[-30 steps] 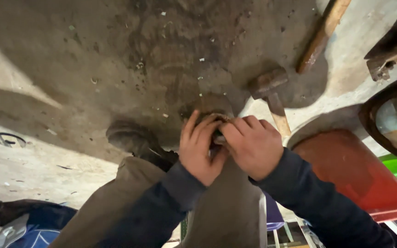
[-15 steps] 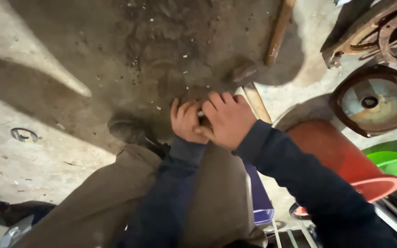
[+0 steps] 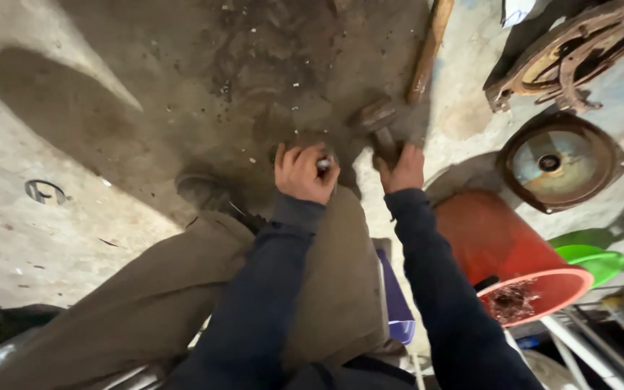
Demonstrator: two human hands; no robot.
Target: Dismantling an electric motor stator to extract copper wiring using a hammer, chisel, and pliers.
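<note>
My left hand [image 3: 303, 173] is curled around a small metal part [image 3: 322, 165] that glints between thumb and fingers, held low over the stained concrete floor [image 3: 182, 87]. My right hand [image 3: 401, 168] reaches forward and closes on the wooden handle of a hammer [image 3: 378, 124] lying on the floor, its rusty head just beyond my fingers. Both arms wear dark blue sleeves. My knees in brown trousers [image 3: 182, 289] fill the lower middle, with one shoe [image 3: 204, 191] on the floor.
A second long wooden handle [image 3: 427, 50] lies farther off. A red bucket [image 3: 514, 267] stands at the right, with a green tub [image 3: 590, 260] behind it. Rusty round machine parts [image 3: 557, 162] and a curved iron piece [image 3: 572, 43] lie upper right. A metal ring [image 3: 43, 191] lies left.
My hands were together on the small part; now my right hand has left it and moved right onto the hammer handle. My left hand keeps the part.
</note>
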